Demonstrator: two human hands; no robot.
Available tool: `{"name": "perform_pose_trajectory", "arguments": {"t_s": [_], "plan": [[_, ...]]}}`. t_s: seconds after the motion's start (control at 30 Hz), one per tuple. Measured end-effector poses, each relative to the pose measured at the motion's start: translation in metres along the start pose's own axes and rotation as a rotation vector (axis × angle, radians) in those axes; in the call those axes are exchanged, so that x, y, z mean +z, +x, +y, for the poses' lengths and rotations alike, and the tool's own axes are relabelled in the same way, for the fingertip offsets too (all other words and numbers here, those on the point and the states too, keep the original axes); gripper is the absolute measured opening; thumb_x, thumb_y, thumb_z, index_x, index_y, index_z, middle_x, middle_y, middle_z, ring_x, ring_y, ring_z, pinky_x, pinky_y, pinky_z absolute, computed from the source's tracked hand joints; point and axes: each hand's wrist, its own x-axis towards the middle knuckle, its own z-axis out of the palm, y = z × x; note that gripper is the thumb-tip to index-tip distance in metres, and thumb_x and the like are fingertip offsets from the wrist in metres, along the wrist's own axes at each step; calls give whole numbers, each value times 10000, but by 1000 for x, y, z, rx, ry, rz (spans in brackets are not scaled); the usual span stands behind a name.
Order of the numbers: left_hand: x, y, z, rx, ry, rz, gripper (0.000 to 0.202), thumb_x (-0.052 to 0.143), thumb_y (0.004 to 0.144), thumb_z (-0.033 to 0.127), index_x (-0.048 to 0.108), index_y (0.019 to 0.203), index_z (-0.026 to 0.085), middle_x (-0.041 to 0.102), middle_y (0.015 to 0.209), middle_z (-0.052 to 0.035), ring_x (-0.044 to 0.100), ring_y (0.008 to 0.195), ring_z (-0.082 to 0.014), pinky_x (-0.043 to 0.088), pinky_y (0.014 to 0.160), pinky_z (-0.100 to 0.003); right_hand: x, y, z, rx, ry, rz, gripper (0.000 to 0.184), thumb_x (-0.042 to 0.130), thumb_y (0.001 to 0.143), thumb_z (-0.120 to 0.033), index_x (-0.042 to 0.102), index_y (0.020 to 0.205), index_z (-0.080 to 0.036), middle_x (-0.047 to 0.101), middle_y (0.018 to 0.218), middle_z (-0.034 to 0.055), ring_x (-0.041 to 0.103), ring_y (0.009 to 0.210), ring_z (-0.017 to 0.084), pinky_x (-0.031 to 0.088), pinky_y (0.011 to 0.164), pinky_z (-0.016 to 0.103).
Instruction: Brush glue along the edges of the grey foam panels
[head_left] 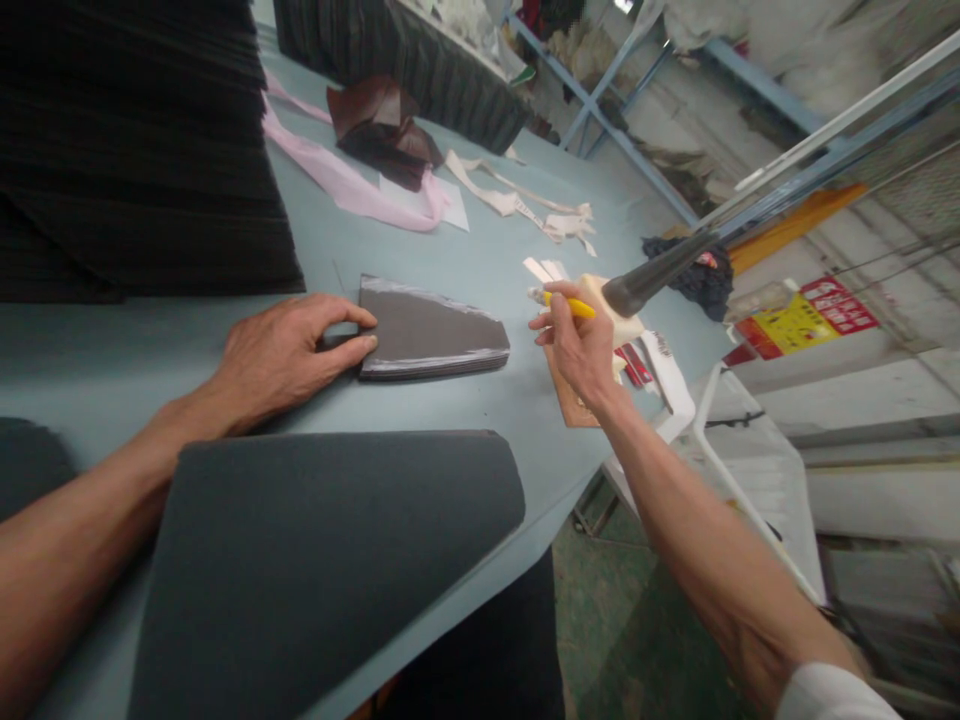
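My left hand [289, 352] rests on the pale blue table [465, 265], its thumb and fingers pinching the pointed left end of a thin stack of grey wedge-shaped pieces [431, 335]. My right hand [577, 345] hovers just right of that stack, fingers closed on a yellow pen-like tool [564, 302] whose tip points left. A dark-handled tool [654, 275] with a cream head lies behind the right hand. A large dark grey foam sheet [322, 560] lies in front of me, over the near table edge.
A tall stack of black sheets [135, 140] fills the far left. Pink fabric strips [352, 185], a brown leather scrap [382, 125] and cream strips [525, 205] lie further back. The table's right edge drops to a green floor. A brown board [574, 405] and white papers sit near that edge.
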Motion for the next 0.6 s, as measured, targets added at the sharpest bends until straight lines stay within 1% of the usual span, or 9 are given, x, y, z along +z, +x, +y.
{"name": "perform_pose_trajectory", "arguments": {"t_s": [0.07, 0.17, 0.3, 0.37, 0.5, 0.6], "plan": [[0, -1, 0, 2, 7, 2, 527, 502, 981, 679, 776, 1322, 384, 820, 1329, -30, 744, 1058, -337, 500, 850, -451, 1, -4, 5, -19, -35, -49, 622, 580, 1020, -812, 708, 1286, -265, 751, 852, -6, 736, 711, 147, 615, 695, 310], [0, -2, 1, 9, 18, -1, 549, 483, 987, 672, 769, 1333, 356, 813, 1335, -52, 742, 1067, -345, 509, 878, -463, 4, -10, 9, -54, -105, -88, 613, 522, 1057, -795, 709, 1292, -261, 796, 903, 13, 744, 736, 148, 606, 747, 325], [0, -2, 3, 19, 10, -16, 566, 451, 996, 653, 764, 1340, 330, 795, 1387, -65, 734, 1065, -341, 514, 926, -478, 7, -15, 12, -91, -149, -89, 573, 485, 1087, -754, 710, 1262, -257, 816, 930, 33, 753, 778, 175, 599, 764, 351], [-1, -1, 3, 8, 4, -25, 566, 456, 986, 651, 767, 1337, 334, 794, 1390, -58, 734, 1048, -334, 515, 927, -477, 9, -16, 13, -112, -184, -78, 529, 478, 1106, -705, 708, 1264, -256, 820, 944, 45, 761, 814, 197, 604, 808, 385], [-8, 0, 4, 0, 6, -70, 624, 534, 912, 720, 758, 1358, 345, 781, 1408, -56, 739, 1051, -340, 533, 930, -483, 15, -18, 17, -142, -303, -71, 415, 506, 1117, -589, 714, 1278, -268, 826, 967, 62, 776, 907, 241, 606, 896, 432], [-16, -1, 4, 78, -14, -144, 757, 590, 864, 792, 730, 1413, 290, 709, 1514, -80, 730, 1106, -349, 545, 994, -506, 19, -21, 21, -127, -360, -72, 372, 505, 1119, -527, 713, 1294, -273, 826, 992, 74, 775, 952, 260, 598, 941, 450]]}}
